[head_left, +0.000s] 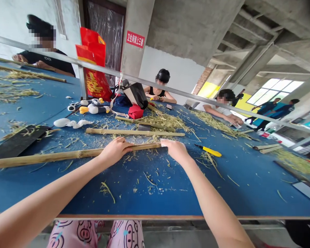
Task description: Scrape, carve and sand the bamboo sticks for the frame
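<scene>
A long bamboo pole lies across the blue table from the left edge to the middle. My left hand is closed around it, thumb along the near side. At the pole's right end my right hand pinches a small white paper-like sheet against the bamboo; whether it is sandpaper I cannot make out. Just beyond my hands rests a shorter bamboo stick, with a greener stick behind it. Right of my right hand lies a yellow-handled knife.
Shavings and pale dust litter the blue table. A black board, plush toys, a red pouch and a red bag stand farther off. A metal rail crosses behind. Several people work beyond.
</scene>
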### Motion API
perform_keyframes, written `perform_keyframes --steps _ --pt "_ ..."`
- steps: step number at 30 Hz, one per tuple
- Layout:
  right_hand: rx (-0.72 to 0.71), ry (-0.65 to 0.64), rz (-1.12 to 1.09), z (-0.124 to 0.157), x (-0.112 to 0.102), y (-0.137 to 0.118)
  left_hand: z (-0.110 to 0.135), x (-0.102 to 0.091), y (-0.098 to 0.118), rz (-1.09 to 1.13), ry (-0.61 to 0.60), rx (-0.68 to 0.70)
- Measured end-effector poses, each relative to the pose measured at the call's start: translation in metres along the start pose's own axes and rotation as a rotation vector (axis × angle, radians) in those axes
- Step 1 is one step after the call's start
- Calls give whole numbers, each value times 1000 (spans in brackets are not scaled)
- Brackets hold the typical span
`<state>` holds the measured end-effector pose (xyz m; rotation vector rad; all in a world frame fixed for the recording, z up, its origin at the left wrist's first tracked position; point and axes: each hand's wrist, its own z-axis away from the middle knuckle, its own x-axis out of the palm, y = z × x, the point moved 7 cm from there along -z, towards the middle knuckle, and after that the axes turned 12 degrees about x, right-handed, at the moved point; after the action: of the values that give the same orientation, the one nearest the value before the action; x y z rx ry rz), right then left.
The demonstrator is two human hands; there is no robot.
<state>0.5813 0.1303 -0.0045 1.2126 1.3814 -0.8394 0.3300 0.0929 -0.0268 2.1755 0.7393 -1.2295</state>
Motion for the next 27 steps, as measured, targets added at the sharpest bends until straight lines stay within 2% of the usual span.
perform_keyframes --steps 2,3,6,8,13,16,18,23,25,27 --pt "26 8 44 0 0 -2 0 1 0 -5 10 -18" --pt "-23 21 41 2 0 -12 0 1 0 -8 11 -21" --pt "-288 81 -27 11 1 -54 -1 3 -1 -15 11 -18" --pt "-377 102 -64 15 3 -67 -1 2 -2 -16 12 -23" --pt "-270 159 17 7 2 -60 -2 4 -2 14 15 -21" --pt "-409 207 81 13 2 -83 -3 4 -1 11 40 -20" --pt "-502 218 44 18 2 -95 -2 3 -2 8 45 -15" --pt "-385 220 44 15 1 -81 2 5 -8 53 -12 -61" --pt "-432 235 69 18 1 -91 1 5 -8 49 4 -92" --pt "-548 247 25 24 0 -108 0 3 -4 41 16 -66"
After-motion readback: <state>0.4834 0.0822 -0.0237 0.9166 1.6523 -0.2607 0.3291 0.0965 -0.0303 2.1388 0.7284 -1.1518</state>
